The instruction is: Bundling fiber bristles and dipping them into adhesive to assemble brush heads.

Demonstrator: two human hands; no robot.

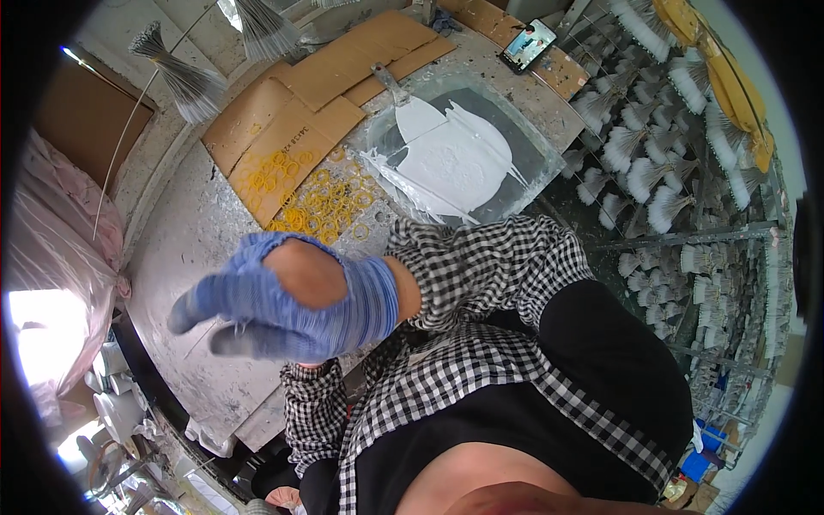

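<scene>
My right hand (pixel 296 300) is raised above the near part of the worktable, in a blue striped knit glove with grey fingertips. A large hole in the glove bares the back of the hand. Its fingers are stretched toward the left and stand apart, slightly blurred, with nothing visible in them. My left hand is almost wholly hidden behind the right one; only a sliver of skin (pixel 314 365) shows above its checked cuff. Beyond the gloved hand, many yellow rubber bands (pixel 324 202) lie loose on the table and on a cardboard sheet (pixel 279 120).
White paste (pixel 455 154) is spread on a glass plate (pixel 536 159), with a scraper (pixel 390 84) at its far left edge. A phone (pixel 528 45) lies at the back. Bundles of pale-tipped wires (pixel 657 163) fill racks to the right; others (pixel 176 77) hang far left.
</scene>
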